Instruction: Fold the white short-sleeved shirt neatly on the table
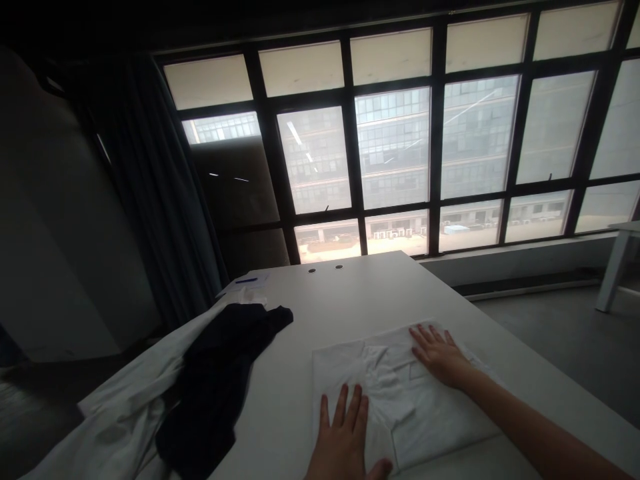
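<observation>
A white garment [430,417], seemingly a shirt, lies folded into a rough rectangle on the white table [360,293]. Wrinkles run across its middle, and its near part passes out at the bottom of the view. My left hand [343,430] rests on the near left part of the cloth with fingers spread. On the far right part lies my right hand [440,353], palm down and fingers apart. Neither hand grips anything.
Left of the folded garment lies a crumpled dark garment [215,387], partly over other white cloth [125,413]. A blue pen [246,281] sits on papers at the far left. Windows [395,147] and a dark curtain [155,187] stand beyond; another table [617,260] is at right.
</observation>
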### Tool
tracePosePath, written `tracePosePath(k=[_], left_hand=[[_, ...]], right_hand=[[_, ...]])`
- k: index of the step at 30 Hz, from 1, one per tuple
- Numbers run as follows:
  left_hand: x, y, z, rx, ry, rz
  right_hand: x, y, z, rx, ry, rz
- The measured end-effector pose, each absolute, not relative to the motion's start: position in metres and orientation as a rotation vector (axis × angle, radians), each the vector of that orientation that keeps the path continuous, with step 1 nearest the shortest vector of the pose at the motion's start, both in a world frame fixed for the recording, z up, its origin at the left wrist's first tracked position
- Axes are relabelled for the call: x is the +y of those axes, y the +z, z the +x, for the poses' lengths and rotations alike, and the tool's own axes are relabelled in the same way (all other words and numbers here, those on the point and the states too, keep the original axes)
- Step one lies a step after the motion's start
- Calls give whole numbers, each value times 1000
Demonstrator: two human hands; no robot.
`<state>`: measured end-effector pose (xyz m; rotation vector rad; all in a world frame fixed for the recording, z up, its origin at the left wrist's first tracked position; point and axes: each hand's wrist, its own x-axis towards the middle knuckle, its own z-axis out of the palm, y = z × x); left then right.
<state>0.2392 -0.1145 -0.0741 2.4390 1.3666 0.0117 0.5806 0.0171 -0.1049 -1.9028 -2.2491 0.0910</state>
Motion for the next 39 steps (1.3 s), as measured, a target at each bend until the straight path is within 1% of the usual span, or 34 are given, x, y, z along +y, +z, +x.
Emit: tracePosePath(k=[3, 7, 10, 14, 19, 23, 26, 32, 36, 39], left_hand=[[-112, -79, 239, 1368, 5, 2446], [-106, -82, 238, 1361, -3, 2452], [-103, -76, 238, 1363, 16, 2475], [-106, -55, 243, 1258, 143, 2604], [-103, -29, 257, 1111, 171, 2644], [-77, -19, 276, 1146, 139, 2618], [-60, -21, 293, 1170, 88, 2591], [-55, -38, 314, 1231, 107, 2574], [-52, -46, 318, 1316, 112, 2524], [-50, -46, 319, 1323, 101, 2503]], right_hand=[[17, -109, 623, -2108, -47, -2101], [5, -105, 645, -1847, -265, -2279], [-3, -100, 641, -1810, -313, -2321], [-6, -96, 630, -1802, -294, -2334], [-3, -91, 629, -1815, -92, -2346], [0, -87, 635, -1883, -44, -2281], [4, -87, 642, -1919, 53, -2207], [21, -89, 662, -1871, 428, -1922], [29, -79, 670, -1835, 550, -1847], [29, -64, 669, -1671, 831, -1709]])
